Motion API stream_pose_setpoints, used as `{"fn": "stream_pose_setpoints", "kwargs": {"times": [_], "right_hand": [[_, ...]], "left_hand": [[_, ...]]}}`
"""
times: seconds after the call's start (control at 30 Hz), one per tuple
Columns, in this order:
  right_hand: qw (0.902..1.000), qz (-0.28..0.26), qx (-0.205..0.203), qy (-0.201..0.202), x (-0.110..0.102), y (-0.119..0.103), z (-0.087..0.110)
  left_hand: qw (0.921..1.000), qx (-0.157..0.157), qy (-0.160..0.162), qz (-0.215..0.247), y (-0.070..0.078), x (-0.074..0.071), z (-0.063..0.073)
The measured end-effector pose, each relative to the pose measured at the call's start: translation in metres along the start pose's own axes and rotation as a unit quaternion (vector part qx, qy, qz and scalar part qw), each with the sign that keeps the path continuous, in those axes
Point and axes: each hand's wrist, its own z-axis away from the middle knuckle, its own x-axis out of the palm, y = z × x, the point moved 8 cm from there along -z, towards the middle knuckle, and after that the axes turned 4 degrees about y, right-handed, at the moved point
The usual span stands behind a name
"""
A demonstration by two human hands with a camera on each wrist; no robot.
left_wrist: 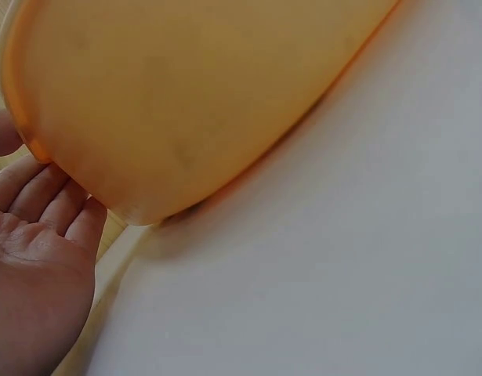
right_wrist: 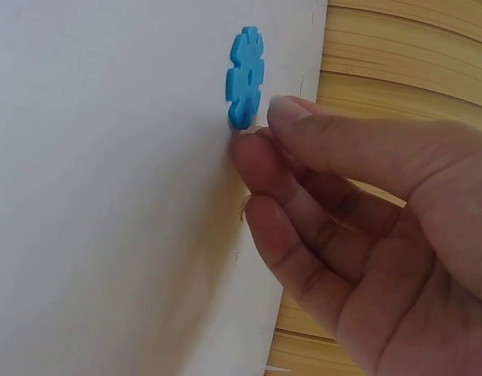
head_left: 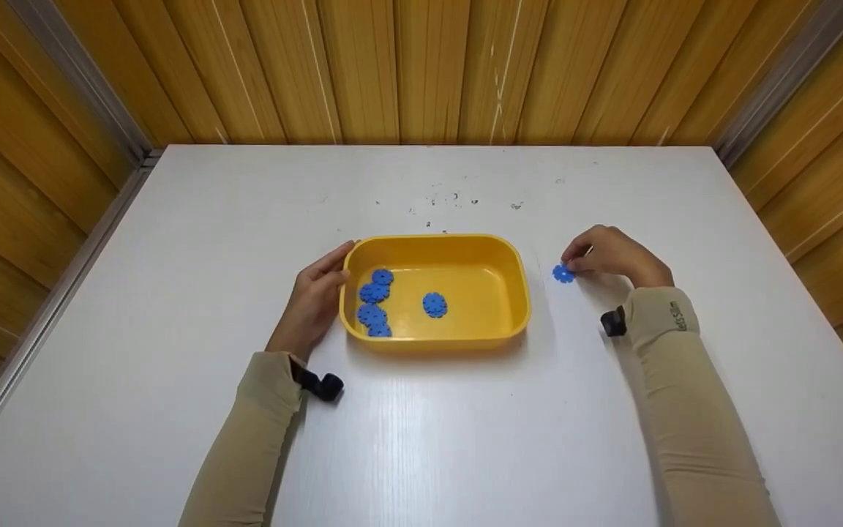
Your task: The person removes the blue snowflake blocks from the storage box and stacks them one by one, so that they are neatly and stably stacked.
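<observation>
My left hand (head_left: pixel 313 296) holds the left end of a yellow plastic bin (head_left: pixel 458 344), its thumb at the rim and its fingers against the outside wall. In the left wrist view the bin's outer side (left_wrist: pixel 186 94) fills the top, with the left hand (left_wrist: pixel 37 258) at its edge. Inside the bin, several blue flower-shaped discs (head_left: pixel 372 316) lie along the left side, and a small pile of discs (head_left: pixel 435 304) sits nearer the middle. To its right, my right hand (head_left: pixel 615 252) has its fingertips at the edge of another blue disc (right_wrist: pixel 244 78) on the table; a gap shows beside the thumb.
The white table (head_left: pixel 421 439) carries dark scuff marks (head_left: pixel 456 197) beyond the bin. Yellow wood-look panels (head_left: pixel 429 73) stand behind the table and at both sides. A black wrist camera (head_left: pixel 328 387) sits on the left wrist, another black camera (head_left: pixel 613 322) on the right.
</observation>
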Motion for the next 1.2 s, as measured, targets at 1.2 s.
{"fn": "stream_pose_setpoints", "kwargs": {"times": [1.2], "right_hand": [[0.9995, 0.009, -0.017, 0.027, -0.028, -0.046, 0.013]], "left_hand": [[0.9999, -0.01, 0.004, 0.007, 0.001, 0.001, 0.001]]}}
